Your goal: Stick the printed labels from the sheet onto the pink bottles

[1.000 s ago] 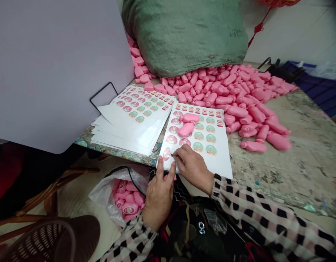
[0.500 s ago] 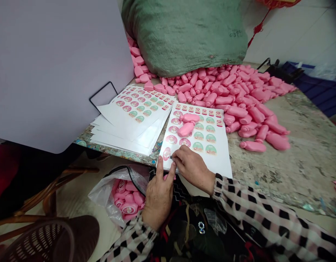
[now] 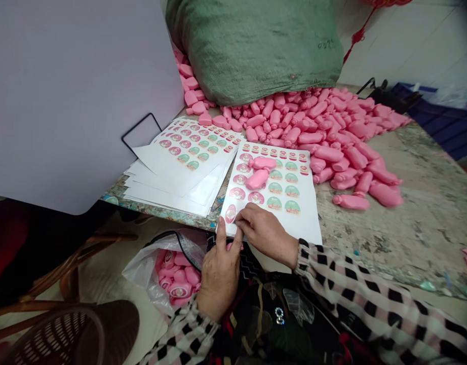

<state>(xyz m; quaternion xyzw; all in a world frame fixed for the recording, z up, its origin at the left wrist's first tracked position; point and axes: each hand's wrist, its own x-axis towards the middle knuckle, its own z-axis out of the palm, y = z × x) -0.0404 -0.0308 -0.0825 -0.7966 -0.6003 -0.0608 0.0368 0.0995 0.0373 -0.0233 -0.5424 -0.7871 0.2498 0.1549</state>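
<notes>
While the left hand [image 3: 219,274] lies over the near edge of the sheet [image 3: 298,228], forefinger and thumb spread apart, the right hand [image 3: 266,231] bends in beside it, fingertips drawn together. Between the left forefinger and the right fingertips, slightly beyond both, lies the sticker [image 3: 230,213] at the sheet's near left corner; whether the right hand grips its edge, I cannot tell. The left palm is hidden too. Farther up the sheet, on the worktop [image 3: 427,203], rest two bottles [image 3: 257,179].
</notes>
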